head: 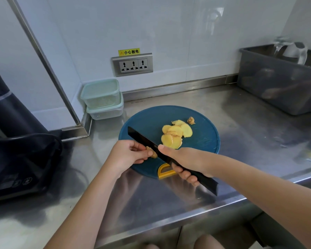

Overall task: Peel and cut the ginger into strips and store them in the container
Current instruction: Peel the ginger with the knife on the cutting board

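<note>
You face a stainless steel counter (241,123) that runs along a glossy white wall (169,24). A steel corner strip (43,56) rises at your left. A triple socket panel (132,64) sits in the wall ahead of you, with a yellow warning label (129,52) just above it. On the counter, a grey plastic bin (276,87) stands at your far right and a dark appliance (16,141) at your left. Soft light glints off the steel.

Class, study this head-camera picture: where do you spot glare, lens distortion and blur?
Head view: glare streaks the steel counter and glossy wall; the wide-angle lens slants the corner trim; the grey tub at right looks smeared; the ginger slices and knife are sharp.
</note>
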The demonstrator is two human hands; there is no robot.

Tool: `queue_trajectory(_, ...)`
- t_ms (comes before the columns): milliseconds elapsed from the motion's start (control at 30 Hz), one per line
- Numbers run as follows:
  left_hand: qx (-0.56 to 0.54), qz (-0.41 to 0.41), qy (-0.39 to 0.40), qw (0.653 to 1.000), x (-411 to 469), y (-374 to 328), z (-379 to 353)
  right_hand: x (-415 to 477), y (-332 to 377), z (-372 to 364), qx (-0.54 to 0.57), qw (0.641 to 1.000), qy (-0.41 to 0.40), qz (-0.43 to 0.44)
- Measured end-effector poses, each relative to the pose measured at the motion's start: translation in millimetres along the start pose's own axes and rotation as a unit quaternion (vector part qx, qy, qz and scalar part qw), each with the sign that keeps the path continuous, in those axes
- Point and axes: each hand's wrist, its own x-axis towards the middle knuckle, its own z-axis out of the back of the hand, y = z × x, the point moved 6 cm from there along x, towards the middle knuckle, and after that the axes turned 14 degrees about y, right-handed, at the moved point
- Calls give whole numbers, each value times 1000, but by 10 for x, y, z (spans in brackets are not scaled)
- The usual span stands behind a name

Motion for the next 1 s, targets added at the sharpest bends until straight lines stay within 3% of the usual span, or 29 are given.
queue_trajectory(233,51,15,-10,999,38,-6,23,-12,14,31,-7,1000,-3,14)
queue_trajectory(1000,64,19,-8,998,98,74,69,-63,80,89,-16,999,27,41)
